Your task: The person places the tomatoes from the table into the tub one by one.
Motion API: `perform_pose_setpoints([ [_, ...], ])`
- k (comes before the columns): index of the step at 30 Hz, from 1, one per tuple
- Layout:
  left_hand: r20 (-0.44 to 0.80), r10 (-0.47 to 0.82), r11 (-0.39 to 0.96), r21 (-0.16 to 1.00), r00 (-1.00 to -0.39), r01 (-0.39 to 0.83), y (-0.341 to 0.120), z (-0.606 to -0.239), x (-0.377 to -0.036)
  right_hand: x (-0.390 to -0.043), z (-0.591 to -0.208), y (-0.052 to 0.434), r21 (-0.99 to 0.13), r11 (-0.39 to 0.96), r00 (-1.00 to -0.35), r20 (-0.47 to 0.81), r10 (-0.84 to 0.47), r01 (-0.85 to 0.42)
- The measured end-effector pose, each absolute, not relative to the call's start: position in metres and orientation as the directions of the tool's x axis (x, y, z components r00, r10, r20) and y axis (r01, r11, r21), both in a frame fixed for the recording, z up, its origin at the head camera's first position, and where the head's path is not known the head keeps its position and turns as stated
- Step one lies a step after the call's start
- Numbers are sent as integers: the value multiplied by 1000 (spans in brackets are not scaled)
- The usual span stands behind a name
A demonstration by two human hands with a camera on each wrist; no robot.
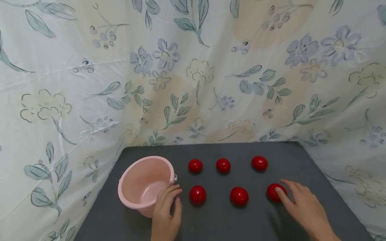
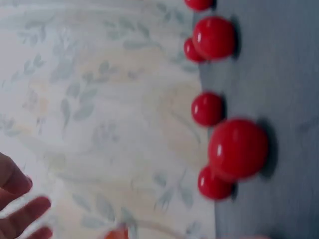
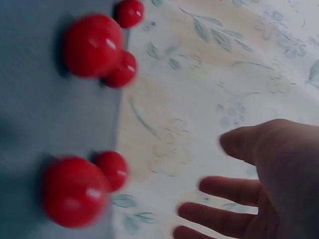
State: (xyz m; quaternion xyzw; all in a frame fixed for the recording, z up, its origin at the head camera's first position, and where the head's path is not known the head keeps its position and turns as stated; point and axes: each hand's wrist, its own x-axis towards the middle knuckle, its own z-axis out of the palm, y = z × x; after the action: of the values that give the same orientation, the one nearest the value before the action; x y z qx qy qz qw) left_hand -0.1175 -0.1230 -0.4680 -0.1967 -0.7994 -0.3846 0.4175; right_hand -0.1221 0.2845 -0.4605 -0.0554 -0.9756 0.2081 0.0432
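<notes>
A pink bucket (image 1: 132,184) stands at the left of the dark table, with a pale handle joint on its right side. My left hand (image 1: 167,209) is at the bucket's right front rim, fingers extended; whether they touch it I cannot tell. Several glossy red balls lie in two rows right of the bucket. My right hand (image 1: 306,207) is over the front-right red ball (image 1: 272,193), its thumb overlapping the ball in the head view. In the right wrist view that hand (image 3: 279,184) has its fingers spread, holding nothing. The left wrist view shows only left fingertips (image 2: 25,214).
The dark table (image 1: 217,221) has floral cloth (image 1: 193,110) hanging behind it and at both sides. The back row holds a left ball (image 1: 195,166), a middle ball (image 1: 223,166) and a right ball (image 1: 259,163). Two front balls (image 1: 197,195) lie nearer the bucket.
</notes>
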Motion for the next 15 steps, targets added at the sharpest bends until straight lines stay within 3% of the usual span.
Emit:
perform_pose_setpoints([
  [5, 779, -190, 742, 512, -598, 432, -156, -461, -128, -167, -420, 312, -396, 918, -999, 16, 38, 29],
  [10, 634, -445, 673, 702, -632, 231, -201, -468, -137, -233, -405, 323, -407, 913, -993, -93, -74, -29],
  [15, 673, -398, 724, 648, -624, 237, -214, -486, -142, -282, -423, 319, -359, 931, -951, -265, -160, -56],
])
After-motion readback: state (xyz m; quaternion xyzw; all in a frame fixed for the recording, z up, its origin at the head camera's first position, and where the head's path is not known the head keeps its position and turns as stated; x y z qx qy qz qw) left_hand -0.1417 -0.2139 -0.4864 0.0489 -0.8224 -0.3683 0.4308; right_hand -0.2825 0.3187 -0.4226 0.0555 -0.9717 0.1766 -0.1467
